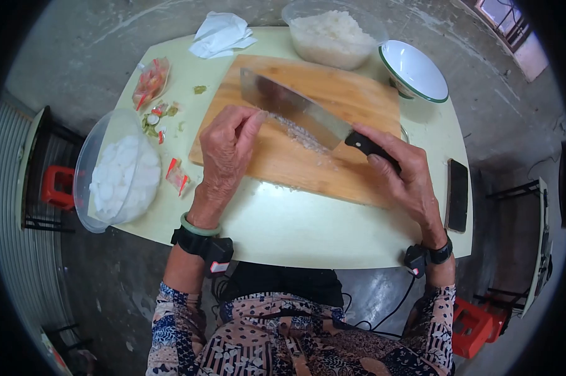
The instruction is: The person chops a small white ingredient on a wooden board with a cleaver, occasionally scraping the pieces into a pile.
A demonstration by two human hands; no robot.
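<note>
A cleaver with a broad metal blade and black handle is in my right hand, its fingers wrapped round the handle. The blade slants up to the left above the wooden cutting board. Beside the blade, finely chopped whitish bits lie on the board. My left hand is closed, thumb against curled fingers, close to the left end of these bits. What it pinches, if anything, is too small to make out.
A clear bowl of shredded white food and a green-rimmed white bowl stand at the back. White pieces fill a plastic tub at left. Nearby are a plastic packet, wrappers and a white bag. A phone lies right.
</note>
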